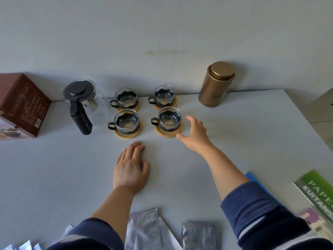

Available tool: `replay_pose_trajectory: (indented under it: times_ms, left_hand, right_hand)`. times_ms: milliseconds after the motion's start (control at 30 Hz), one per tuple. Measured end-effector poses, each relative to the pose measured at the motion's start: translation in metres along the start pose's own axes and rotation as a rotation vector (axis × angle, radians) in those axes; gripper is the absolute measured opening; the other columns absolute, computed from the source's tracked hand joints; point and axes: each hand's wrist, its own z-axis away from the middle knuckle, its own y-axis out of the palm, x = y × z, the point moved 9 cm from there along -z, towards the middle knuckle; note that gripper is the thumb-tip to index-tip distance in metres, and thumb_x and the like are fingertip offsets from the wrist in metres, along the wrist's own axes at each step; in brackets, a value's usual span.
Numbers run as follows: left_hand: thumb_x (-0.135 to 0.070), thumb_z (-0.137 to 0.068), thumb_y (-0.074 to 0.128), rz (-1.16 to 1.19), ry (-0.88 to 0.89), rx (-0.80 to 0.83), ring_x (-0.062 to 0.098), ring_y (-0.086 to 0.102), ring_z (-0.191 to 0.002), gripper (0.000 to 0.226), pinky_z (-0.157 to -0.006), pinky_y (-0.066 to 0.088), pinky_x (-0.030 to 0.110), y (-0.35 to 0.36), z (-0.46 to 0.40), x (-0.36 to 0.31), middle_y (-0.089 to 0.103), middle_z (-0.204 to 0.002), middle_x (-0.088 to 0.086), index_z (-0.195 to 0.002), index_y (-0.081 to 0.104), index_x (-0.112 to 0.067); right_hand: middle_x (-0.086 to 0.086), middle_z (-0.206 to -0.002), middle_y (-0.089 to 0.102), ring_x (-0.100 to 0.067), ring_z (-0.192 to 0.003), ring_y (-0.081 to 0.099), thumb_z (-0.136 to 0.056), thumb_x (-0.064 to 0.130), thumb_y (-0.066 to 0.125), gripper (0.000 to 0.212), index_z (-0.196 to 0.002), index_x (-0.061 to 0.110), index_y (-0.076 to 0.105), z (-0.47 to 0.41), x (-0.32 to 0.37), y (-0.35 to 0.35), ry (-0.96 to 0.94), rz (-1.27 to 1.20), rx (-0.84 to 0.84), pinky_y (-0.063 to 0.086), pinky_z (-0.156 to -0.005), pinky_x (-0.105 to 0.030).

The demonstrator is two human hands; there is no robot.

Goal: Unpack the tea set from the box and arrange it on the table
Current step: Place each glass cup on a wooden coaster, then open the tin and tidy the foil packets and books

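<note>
We note four clear glass cups in black holders, each on a round bamboo coaster, set two by two on the pale grey table. Landmark: near-right cup. Our right hand hovers just right of it, fingers spread, grasping nothing. Left hand lies flat nearer us. Black-lidded glass teapot and brown cardboard box stand left; gold cylindrical tin far right.

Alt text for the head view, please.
Four glass cups on round bamboo coasters form a square on a white table; the open right hand is beside the near-right coaster, left hand flat. Glass teapot left.
</note>
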Motion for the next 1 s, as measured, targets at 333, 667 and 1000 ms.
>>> replay_pose_trajectory:
  times_ms: [333,667,1000]
  left_hand:
    - [-0.013,-0.077,0.063,0.034,0.195,-0.254,0.026,0.054,-0.101,0.039,-0.082,0.043,0.037,-0.054,-0.055,-0.113,0.059,-0.109,0.003,-0.115,0.056,-0.014]
    - [-0.042,-0.071,0.076,0.400,0.013,0.193,0.023,0.035,-0.132,0.095,-0.103,0.036,0.036,0.038,-0.193,-0.228,0.037,-0.143,0.005,-0.144,0.024,-0.011]
    - [-0.036,-0.064,0.081,0.693,-0.055,0.093,0.005,0.055,-0.101,0.083,-0.078,0.045,0.018,0.065,-0.241,-0.220,0.056,-0.123,-0.009,-0.134,0.039,-0.025]
  right_hand:
    - [-0.007,-0.121,0.057,-0.026,-0.113,0.054,-0.091,0.030,0.054,0.033,-0.123,0.028,0.056,-0.025,0.026,-0.169,-0.160,0.160,-0.221,0.040,-0.084,-0.027]
    - [-0.008,-0.135,0.038,-0.036,-0.121,0.034,-0.090,0.058,0.033,0.047,-0.135,0.044,0.040,-0.121,0.052,-0.185,-0.219,0.563,-0.212,0.034,-0.095,-0.043]
    - [-0.013,-0.123,0.047,-0.035,-0.114,0.041,-0.089,0.059,0.042,0.051,-0.129,0.029,0.048,-0.132,0.053,-0.177,-0.474,0.642,-0.292,0.040,-0.087,-0.040]
